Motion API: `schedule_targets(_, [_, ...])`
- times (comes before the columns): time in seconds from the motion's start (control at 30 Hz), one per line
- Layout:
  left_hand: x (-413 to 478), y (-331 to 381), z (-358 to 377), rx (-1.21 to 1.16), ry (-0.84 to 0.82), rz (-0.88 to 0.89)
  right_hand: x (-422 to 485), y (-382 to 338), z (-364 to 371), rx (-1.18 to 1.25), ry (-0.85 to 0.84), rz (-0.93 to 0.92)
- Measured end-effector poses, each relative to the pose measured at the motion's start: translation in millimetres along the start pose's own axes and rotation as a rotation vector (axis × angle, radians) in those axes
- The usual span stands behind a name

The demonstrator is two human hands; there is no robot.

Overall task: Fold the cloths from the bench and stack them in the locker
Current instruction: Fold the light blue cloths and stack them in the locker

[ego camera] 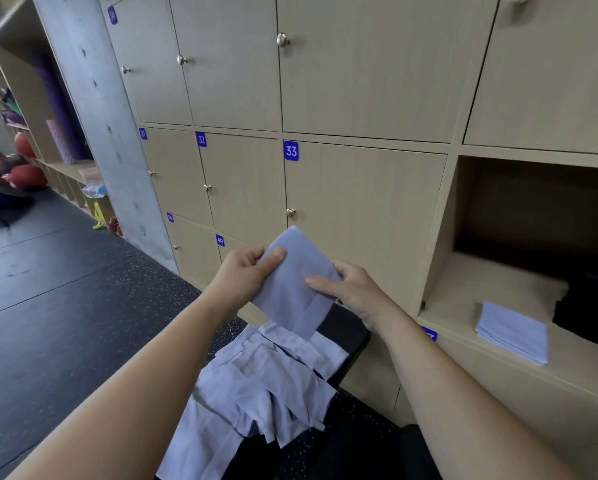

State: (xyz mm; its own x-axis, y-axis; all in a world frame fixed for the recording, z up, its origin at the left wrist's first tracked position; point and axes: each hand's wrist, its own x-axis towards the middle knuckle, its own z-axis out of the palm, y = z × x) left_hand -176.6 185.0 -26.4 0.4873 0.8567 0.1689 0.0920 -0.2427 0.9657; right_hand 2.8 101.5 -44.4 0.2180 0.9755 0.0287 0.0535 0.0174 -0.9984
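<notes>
Here we look down on a left grip (245,271) and a right grip (354,289) holding a pale blue cloth (290,292) in the air in front of locker door 33 (359,209). The left grip pinches the cloth's upper left edge, thumb flat on the front and fingers curled behind. The right grip pinches the opposite edge the same way, thumb laid across the fabric. The cloth is folded into a long band and tilted, its lower end hanging just above the surface (347,336), a black bench that runs along the foot of the lockers.

On that surface we see a pile of cloths (266,386) of the same pale blue, unfolded and overlapping. They spread from the far end toward the near edge, and some drape over the left side.

To the right stands the open locker (463,271), a wooden compartment. Near the front edge of its base, toward the left corner, lies a folded stack (514,332) of pale blue cloths, squared and flat. Just beside it on the right, a dark item (588,317) fills the right part of the compartment; we cannot tell what it is.

The doors around carry blue number labels and round metal knobs (290,212). At left rises a grey concrete pillar (100,109), and beyond it open shelves (65,168) hold red balls (29,175) above a dark speckled floor (48,289).
</notes>
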Motion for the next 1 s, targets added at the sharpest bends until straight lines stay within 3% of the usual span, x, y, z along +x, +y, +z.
schedule_targets(0.27, [-3.6,-19.4,13.6,-0.056,0.201,0.005,-0.4,7.0,-11.5,0.240,0.085,-0.016])
schedule_targets(0.47, [-5.3,-18.7,47.6,-0.215,0.185,-0.066,-13.5,7.8,-12.6,0.512,0.033,0.097])
schedule_targets(0.6, [-3.0,-21.8,72.8,-0.173,0.187,-0.080,-18.7,17.8,-25.5,0.337,0.167,0.091])
schedule_targets(0.67, [1.0,-27.8,86.2,-0.033,0.167,-0.097,-21.7,21.3,-37.5,0.174,0.273,0.025])
schedule_targets(0.77, [2.8,-31.1,109.5,0.136,0.136,-0.149,-29.3,25.2,-52.2,-0.008,0.286,-0.012])
schedule_targets(1.0, [2.2,-22.1,153.6,0.274,0.213,-0.073,-55.6,38.6,-84.1,-0.031,0.326,0.026])
